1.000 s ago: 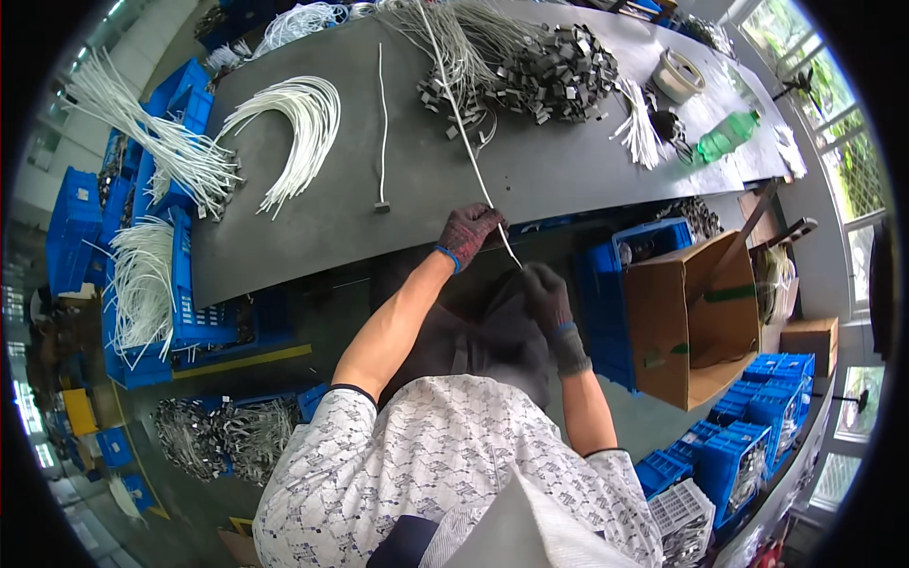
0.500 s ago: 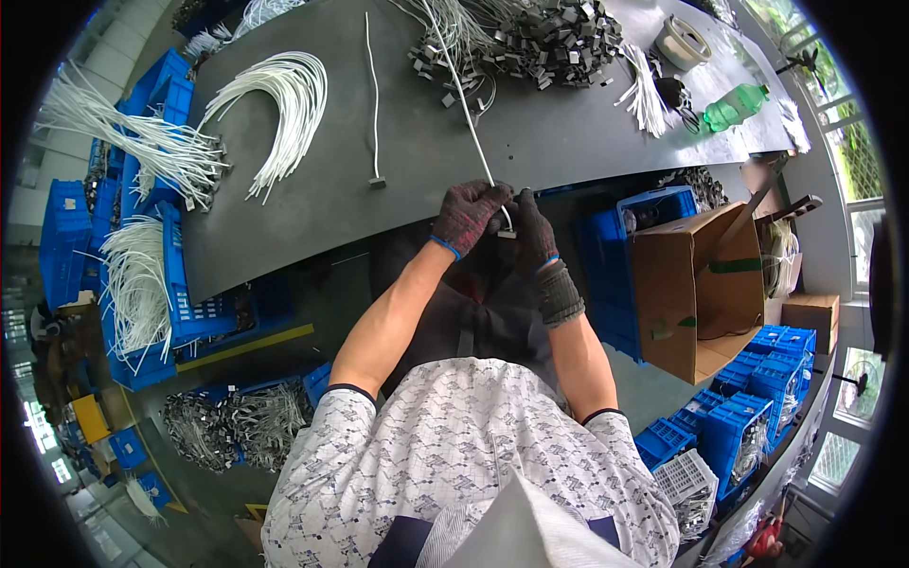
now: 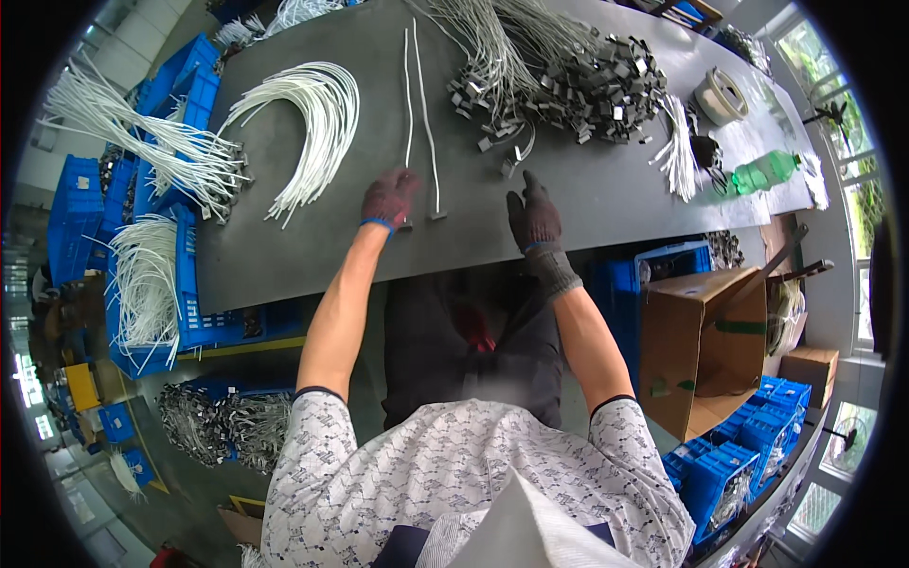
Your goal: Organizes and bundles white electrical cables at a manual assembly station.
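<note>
Resting flat on the dark table (image 3: 606, 199), both gloved hands are open w/ nothing gripped: left hand (image 3: 388, 197) touches one straight white cable (image 3: 408, 104), right hand (image 3: 533, 210) beside 2nd cable (image 3: 425, 114), laid parallel, prob. for sorting.

On the dark grey surface (image 3: 606, 204) lie 2 separate straight white cables with small metal end pieces (image 3: 422, 114), side by side. There is 1 curved bundle of white cables (image 3: 308, 123) and 1 large tangled heap of grey cables and dark metal clips (image 3: 568, 80), too many to count. 1 green plastic bottle (image 3: 765, 173) and 1 pale round reel (image 3: 720, 95) also sit there. 2 gloved hands rest on it, the left hand (image 3: 388, 197) and the right hand (image 3: 533, 216). 1 open brown cardboard box (image 3: 705, 346) stands below.
</note>
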Motion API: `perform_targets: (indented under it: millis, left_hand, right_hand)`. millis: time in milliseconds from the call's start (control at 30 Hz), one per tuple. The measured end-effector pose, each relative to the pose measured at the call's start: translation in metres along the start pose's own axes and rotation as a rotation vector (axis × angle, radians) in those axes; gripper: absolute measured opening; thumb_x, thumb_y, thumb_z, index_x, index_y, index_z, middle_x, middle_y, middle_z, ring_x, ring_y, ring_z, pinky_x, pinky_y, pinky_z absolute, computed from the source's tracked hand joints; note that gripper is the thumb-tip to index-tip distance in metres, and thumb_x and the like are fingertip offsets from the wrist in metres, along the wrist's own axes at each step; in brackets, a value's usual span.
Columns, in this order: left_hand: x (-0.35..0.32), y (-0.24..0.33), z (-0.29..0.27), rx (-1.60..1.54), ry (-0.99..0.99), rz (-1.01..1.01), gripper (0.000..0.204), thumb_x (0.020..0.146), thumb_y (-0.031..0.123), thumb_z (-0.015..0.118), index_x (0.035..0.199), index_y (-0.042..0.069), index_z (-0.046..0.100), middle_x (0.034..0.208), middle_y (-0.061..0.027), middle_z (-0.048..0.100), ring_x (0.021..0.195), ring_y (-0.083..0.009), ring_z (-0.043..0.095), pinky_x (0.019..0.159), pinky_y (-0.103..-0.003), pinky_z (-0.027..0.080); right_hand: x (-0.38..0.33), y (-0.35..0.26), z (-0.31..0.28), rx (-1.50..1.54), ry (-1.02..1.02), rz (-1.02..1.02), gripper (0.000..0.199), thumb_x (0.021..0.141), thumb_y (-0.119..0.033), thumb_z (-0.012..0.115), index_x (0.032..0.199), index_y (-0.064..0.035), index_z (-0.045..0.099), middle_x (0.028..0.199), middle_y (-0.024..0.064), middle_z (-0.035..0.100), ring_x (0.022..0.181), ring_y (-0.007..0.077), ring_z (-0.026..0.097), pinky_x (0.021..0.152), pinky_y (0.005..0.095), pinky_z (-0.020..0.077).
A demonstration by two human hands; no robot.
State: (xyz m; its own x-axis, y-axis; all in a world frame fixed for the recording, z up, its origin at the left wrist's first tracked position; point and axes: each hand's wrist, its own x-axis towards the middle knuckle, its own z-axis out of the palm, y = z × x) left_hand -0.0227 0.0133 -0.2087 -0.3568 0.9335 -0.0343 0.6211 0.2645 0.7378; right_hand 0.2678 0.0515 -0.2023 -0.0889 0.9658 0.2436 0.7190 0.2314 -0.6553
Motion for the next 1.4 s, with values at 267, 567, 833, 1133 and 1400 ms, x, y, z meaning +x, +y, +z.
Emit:
perform_targets:
  millis: [267, 567, 833, 1133, 1400]
  left_hand:
    - [-0.033, -0.124, -0.137, 0.77, 0.349, -0.501, 0.043, 0.082, 0.041, 0.07, 0.111, 0.009, 0.068, 0.115, -0.0242, 0.065, 0.108, -0.0364, 0.065, 0.088, -0.05, 0.054]
    - [-0.028, -0.172, -0.161, 0.945, -0.099, -0.224, 0.028, 0.091, 0.028, 0.058, 0.101, 0.006, 0.072, 0.094, -0.0198, 0.072, 0.091, -0.0384, 0.071, 0.077, -0.049, 0.058]
    - [-0.041, -0.153, -0.133, -0.276, 0.008, -0.559, 0.017, 0.085, 0.022, 0.071, 0.093, 0.006, 0.069, 0.076, -0.0078, 0.067, 0.062, -0.0188, 0.066, 0.058, -0.036, 0.055]
    - [-0.049, -0.059, -0.029, -1.266, -0.368, -0.475, 0.019, 0.089, 0.013, 0.072, 0.103, 0.005, 0.063, 0.085, -0.005, 0.064, 0.076, -0.0177, 0.066, 0.072, -0.035, 0.057]
    - [-0.072, 0.155, 0.124, -1.499, -0.282, -0.374, 0.019, 0.093, 0.013, 0.067, 0.106, 0.002, 0.06, 0.093, -0.0107, 0.069, 0.08, -0.0264, 0.071, 0.077, -0.042, 0.062]
  right_hand:
    - [0.068, 0.03, 0.05, -0.138, -0.127, 0.025, 0.04, 0.088, -0.036, 0.065, 0.12, -0.0129, 0.064, 0.105, 0.022, 0.066, 0.095, 0.0411, 0.065, 0.08, 0.0504, 0.0523]
    - [0.004, 0.109, -0.038, 0.786, -0.304, 0.831, 0.043, 0.09, -0.042, 0.067, 0.092, 0.0004, 0.06, 0.086, 0.0145, 0.071, 0.071, 0.0262, 0.065, 0.063, 0.0429, 0.0526]
    - [-0.203, 0.115, -0.127, -0.308, -0.313, 0.185, 0.044, 0.089, -0.019, 0.063, 0.13, -0.013, 0.05, 0.089, 0.025, 0.067, 0.078, 0.0474, 0.065, 0.066, 0.0547, 0.0512]
    - [-0.407, 0.239, -0.165, -0.54, -0.772, 0.2, 0.015, 0.087, -0.015, 0.059, 0.086, -0.0025, 0.067, 0.089, 0.0227, 0.069, 0.088, 0.0431, 0.066, 0.072, 0.048, 0.0533]
    - [-0.288, 0.172, -0.128, -0.352, -0.459, 0.048, 0.024, 0.098, -0.023, 0.049, 0.096, -0.0053, 0.065, 0.09, 0.0246, 0.069, 0.087, 0.0455, 0.066, 0.07, 0.0537, 0.0517]
